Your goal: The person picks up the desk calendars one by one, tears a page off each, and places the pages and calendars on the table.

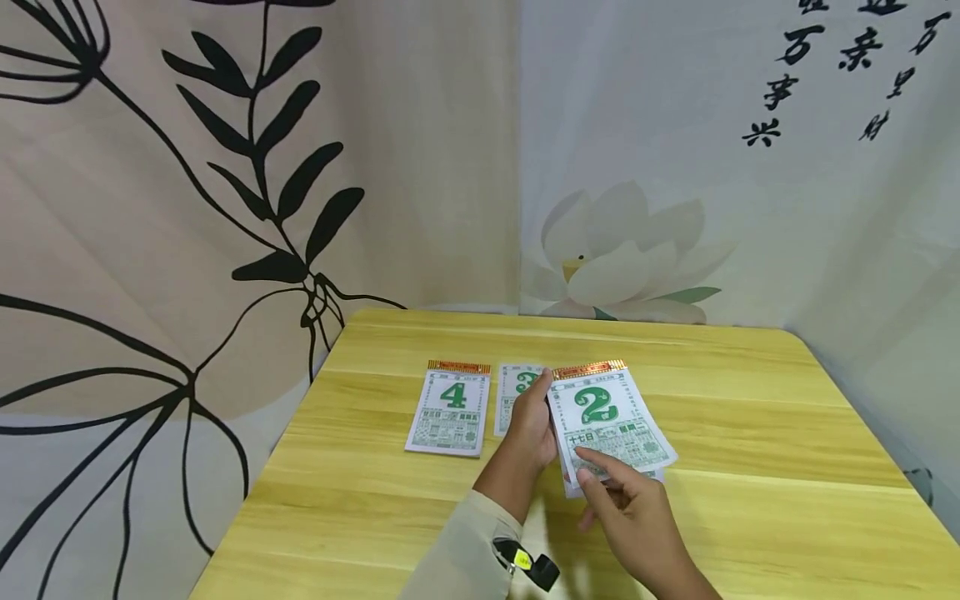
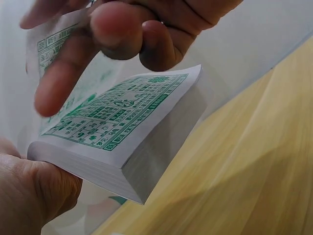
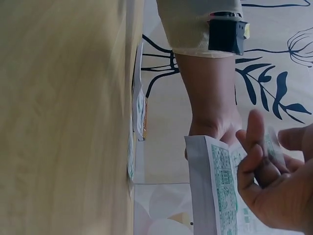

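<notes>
My left hand holds a thick tear-off calendar pad by its left side, above the table. The pad has a red and gold strip along its top edge. Its top sheet, with a large green 2, is lifted from the page below. At the sheet's lower left corner my right hand pinches the paper between thumb and fingers. In the left wrist view, green printed tables show on the page under the raised sheet. The right wrist view shows the pad's pale page edges.
A second calendar pad, showing a green 4, lies on the wooden table. Beside it lies a loose sheet with a green 3, partly hidden by my left hand. Printed curtains hang behind the table.
</notes>
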Demonstrator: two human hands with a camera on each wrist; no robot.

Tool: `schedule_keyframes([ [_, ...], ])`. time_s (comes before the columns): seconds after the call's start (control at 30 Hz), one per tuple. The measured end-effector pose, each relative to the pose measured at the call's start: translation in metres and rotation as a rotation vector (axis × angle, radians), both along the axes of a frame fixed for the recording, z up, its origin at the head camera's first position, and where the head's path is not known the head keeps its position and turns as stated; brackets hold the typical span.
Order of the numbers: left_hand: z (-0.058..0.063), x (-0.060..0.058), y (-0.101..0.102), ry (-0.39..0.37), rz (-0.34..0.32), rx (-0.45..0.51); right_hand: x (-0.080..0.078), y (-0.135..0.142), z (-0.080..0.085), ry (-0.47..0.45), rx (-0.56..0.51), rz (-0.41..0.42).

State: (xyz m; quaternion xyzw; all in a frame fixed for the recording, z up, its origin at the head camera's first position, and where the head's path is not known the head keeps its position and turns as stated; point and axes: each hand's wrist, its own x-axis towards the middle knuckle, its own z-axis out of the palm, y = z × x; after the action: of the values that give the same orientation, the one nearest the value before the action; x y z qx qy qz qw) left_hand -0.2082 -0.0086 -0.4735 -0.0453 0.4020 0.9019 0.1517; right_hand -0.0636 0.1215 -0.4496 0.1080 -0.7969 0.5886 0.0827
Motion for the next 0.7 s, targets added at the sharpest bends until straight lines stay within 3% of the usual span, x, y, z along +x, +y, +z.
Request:
schedule_keyframes([
  [0.17,-0.0009,0.0006,-0.0019,0.01,-0.006,-0.02,-0.0007,-0.0011,-0.0011,-0.067,-0.081,0.125],
  [0.27,-0.0019,0.0004,-0.0023,0.003,-0.01,-0.022,-0.0007,-0.0016,-0.0019,-0.073,-0.11,0.144],
  [0.53,-0.0026,0.0001,-0.0027,0.005,-0.014,-0.018,-0.0033,-0.0065,-0.0025,-0.106,-0.141,0.006],
  [0.7,0.0003,0.0021,-0.0031,0.011,-0.006,-0.028,-0.0071,-0.0099,-0.0051,-0.025,-0.152,-0.098],
])
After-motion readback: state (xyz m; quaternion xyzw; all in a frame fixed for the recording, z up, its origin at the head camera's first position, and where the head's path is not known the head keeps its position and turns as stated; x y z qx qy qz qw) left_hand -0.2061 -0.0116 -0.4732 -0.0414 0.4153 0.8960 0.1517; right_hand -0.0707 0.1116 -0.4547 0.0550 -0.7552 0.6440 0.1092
